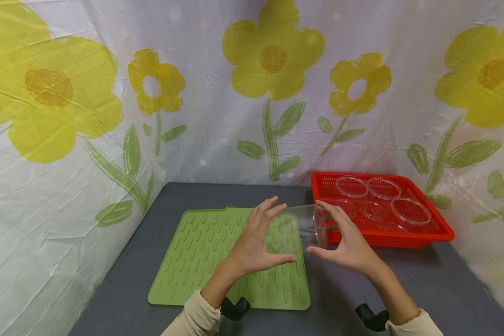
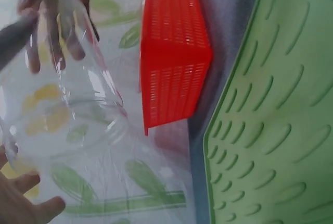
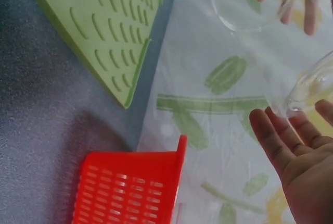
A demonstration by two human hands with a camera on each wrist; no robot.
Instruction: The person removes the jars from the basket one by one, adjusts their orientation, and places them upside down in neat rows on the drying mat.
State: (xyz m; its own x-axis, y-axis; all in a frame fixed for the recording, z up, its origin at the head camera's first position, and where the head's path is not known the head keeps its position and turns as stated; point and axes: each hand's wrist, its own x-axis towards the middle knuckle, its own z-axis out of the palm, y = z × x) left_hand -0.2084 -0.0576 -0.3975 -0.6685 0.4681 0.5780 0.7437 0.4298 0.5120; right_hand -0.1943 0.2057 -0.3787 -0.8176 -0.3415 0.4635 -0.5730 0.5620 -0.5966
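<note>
Clear cup (image 1: 299, 228) sideways between left hand (image 1: 254, 243) and right hand (image 1: 352, 241), each gripping one end (finger contact partly unclear).

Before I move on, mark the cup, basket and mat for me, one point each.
Cup (image 1: 299, 227): head view, on its clear side wall.
Basket (image 2: 171, 92): left wrist view, on its slotted outer wall.
Mat (image 1: 203, 256): head view, on its bare ridged surface.
</note>
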